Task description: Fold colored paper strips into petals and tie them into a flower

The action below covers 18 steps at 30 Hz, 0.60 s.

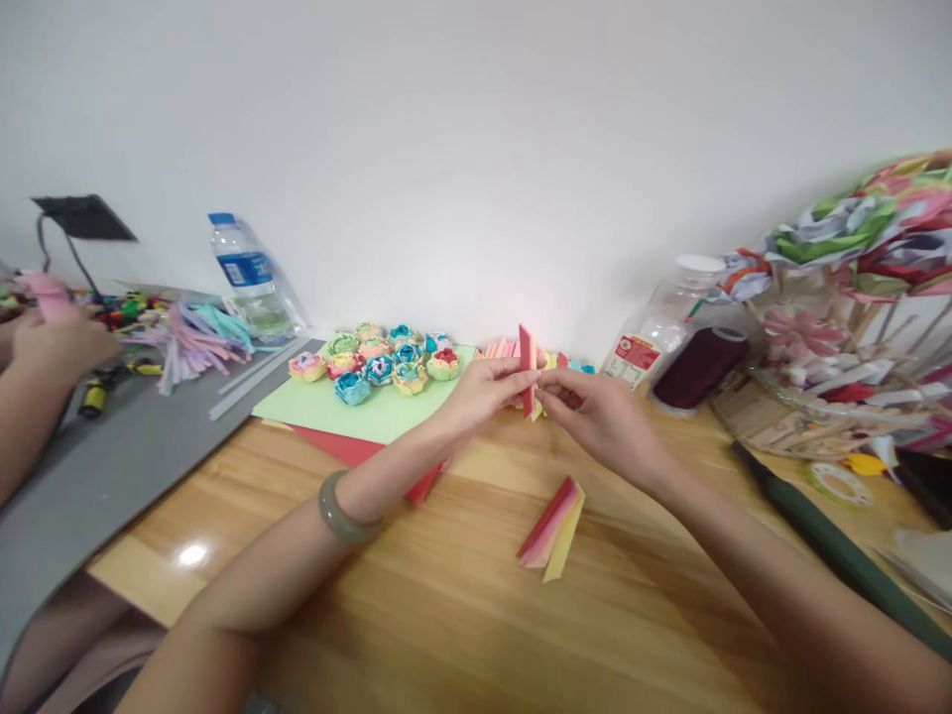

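Note:
A narrow folded pink-red paper strip (527, 347) stands upright between my two hands, above the wooden table. My left hand (483, 392) grips it from the left with closed fingers. From the right, my right hand (599, 412) pinches at its edge, thumb and fingertips together; a bit of yellow paper shows below them. Several folded strips in dark red, pink and yellow (551, 531) lie fanned on the table below. Behind my hands is a row of small folded paper pieces (500, 350), partly hidden.
Several paper flowers (379, 370) rest on a light green sheet (327, 415), with red paper (334, 444) under it. A water bottle (245, 273), clear jar (654, 317), dark thread spool (699, 369) and flower basket (780, 412) stand behind. At left, another person's hand (63, 347) holds something pink.

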Each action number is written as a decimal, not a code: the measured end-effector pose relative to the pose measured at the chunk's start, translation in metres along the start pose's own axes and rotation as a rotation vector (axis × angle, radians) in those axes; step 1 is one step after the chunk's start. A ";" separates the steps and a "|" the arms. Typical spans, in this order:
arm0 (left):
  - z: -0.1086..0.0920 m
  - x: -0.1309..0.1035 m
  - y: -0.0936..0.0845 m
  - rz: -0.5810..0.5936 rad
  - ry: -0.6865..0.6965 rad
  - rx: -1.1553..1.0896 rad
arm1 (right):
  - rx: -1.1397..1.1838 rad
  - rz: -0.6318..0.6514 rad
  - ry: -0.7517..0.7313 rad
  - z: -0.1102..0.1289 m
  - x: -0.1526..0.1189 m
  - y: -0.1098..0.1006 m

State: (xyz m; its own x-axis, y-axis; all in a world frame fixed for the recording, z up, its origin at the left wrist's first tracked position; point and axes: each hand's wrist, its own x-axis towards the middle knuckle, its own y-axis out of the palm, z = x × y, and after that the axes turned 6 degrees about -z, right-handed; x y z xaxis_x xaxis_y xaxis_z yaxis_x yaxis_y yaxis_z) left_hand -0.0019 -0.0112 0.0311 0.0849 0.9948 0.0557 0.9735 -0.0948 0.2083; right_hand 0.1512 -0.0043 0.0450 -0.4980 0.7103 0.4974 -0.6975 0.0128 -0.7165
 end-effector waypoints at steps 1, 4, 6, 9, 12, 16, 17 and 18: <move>0.000 -0.001 0.000 0.009 0.005 0.022 | -0.013 0.019 -0.011 0.000 -0.001 -0.002; -0.001 -0.003 0.002 0.007 0.015 0.060 | -0.041 0.091 -0.063 -0.002 -0.006 -0.007; -0.002 -0.005 0.004 -0.002 -0.005 0.035 | -0.034 0.101 -0.085 -0.004 -0.011 -0.011; -0.005 -0.009 0.007 0.020 -0.082 -0.057 | -0.031 -0.049 -0.125 -0.008 -0.018 -0.018; -0.008 -0.016 0.013 0.073 -0.184 -0.140 | -0.088 -0.157 -0.228 -0.012 -0.025 -0.023; -0.009 -0.026 0.024 0.153 -0.272 -0.229 | -0.128 -0.024 -0.308 -0.012 -0.032 -0.025; -0.009 -0.028 0.027 0.169 -0.278 -0.247 | -0.116 0.006 -0.310 -0.011 -0.035 -0.025; -0.008 -0.031 0.029 0.184 -0.283 -0.261 | -0.098 0.026 -0.308 -0.010 -0.037 -0.024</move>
State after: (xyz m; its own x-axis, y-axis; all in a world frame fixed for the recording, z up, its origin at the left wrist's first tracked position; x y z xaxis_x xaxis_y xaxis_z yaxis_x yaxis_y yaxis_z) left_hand 0.0221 -0.0449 0.0436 0.3429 0.9277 -0.1474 0.8530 -0.2418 0.4626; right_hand 0.1915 -0.0237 0.0392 -0.6579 0.4651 0.5923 -0.6369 0.0763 -0.7672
